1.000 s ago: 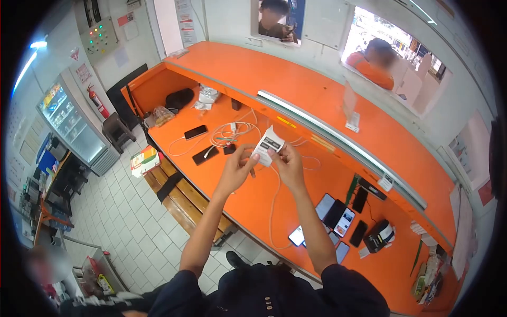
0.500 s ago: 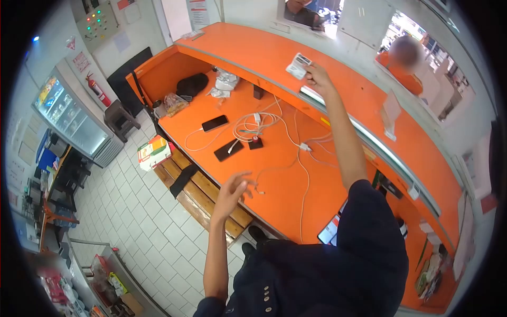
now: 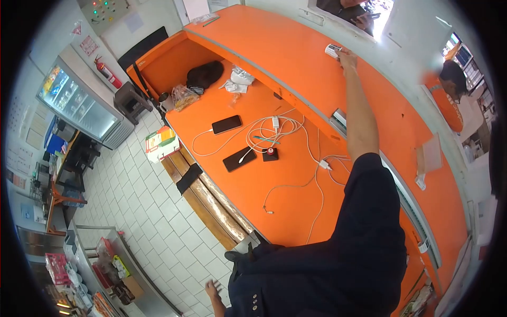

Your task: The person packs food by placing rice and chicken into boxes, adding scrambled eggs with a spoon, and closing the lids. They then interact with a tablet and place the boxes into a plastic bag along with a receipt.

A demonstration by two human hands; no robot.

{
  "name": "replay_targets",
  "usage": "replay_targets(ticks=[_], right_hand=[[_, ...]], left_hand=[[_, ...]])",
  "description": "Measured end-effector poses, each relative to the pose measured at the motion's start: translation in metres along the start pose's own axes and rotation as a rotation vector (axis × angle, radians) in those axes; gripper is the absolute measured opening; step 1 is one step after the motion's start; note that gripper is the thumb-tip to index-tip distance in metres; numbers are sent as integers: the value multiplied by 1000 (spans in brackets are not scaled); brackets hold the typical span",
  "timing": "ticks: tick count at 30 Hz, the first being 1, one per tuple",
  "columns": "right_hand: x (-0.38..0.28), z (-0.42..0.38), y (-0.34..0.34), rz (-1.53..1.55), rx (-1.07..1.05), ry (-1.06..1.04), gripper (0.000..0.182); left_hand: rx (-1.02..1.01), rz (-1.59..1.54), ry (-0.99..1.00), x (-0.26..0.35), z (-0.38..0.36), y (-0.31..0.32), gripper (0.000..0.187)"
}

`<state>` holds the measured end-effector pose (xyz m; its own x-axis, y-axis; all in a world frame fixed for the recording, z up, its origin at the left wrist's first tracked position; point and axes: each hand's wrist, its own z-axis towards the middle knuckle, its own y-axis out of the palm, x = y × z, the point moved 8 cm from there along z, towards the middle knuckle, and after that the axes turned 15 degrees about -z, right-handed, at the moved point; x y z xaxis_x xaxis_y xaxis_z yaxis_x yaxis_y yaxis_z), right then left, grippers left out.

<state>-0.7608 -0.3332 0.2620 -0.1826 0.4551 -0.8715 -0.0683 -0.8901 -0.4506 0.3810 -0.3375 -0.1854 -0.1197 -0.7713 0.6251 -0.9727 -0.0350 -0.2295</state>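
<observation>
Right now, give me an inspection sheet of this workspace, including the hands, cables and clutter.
Surface: orange desk, raised ledge behind.
Job's things: paper slip over ledge; contact unclear.
Clutter: two dark phones, plastic bag, black item.
Hands: right hand holds slip; left hand empty, off the desk.
Cables: white cables, looped and loose across desk.
Surroundings: fridge, fire extinguisher, wooden bench; person in orange beyond window.

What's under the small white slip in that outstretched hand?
Orange countertop shows around the slip, which the right hand holds. Whatever is directly beneath is covered, and whether the slip touches the surface is unclear.
</observation>
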Motion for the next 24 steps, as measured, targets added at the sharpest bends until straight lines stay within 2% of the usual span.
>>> replay_targets(ticks=[3,6,10,12,13,14,16,17,18,20,21,22,23,24], right_hand=[[4,8,5,-58,-19,-10,43],[13,17,-1,-81,126,-77,50],[26,19,-9,33,178,-40,50],[27,21,-9,93,111,0,42],[31,24,-8,113,59,-3,33],[27,32,-9,129,29,-25,33],[17,29,8,98,-21,-143,32],[13,28,25,66,-35,-228,31],[9,16,50,21,-34,-323,31],[2,-42,110,-76,44,-547,31],[0,-105,127,-117,139,-634,32],[15,-159,157,-206,233,-705,32],[43,-220,192,-282,283,-762,33],[78,-288,224,-356,294,-828,34]], left_hand=[[162,-57,-196,-80,-26,-39,32],[34,120,-63,-105,-32,-26,30],[-218,294,374,-89,-18,2,30],[-246,241,472,-75,-1,12,32],[-211,223,302,-72,10,20,31],[-171,217,226,-64,18,21,31],[-152,189,155,-41,32,29,35],[-163,135,264,-28,41,31,36],[-183,70,255,-6,29,33,36],[-233,-124,281,26,23,29,35],[-180,-155,299,33,23,19,32],[-165,-124,375,31,12,10,31],[-142,-167,324,22,1,4,32],[-68,-200,354,3,-7,-6,31]])
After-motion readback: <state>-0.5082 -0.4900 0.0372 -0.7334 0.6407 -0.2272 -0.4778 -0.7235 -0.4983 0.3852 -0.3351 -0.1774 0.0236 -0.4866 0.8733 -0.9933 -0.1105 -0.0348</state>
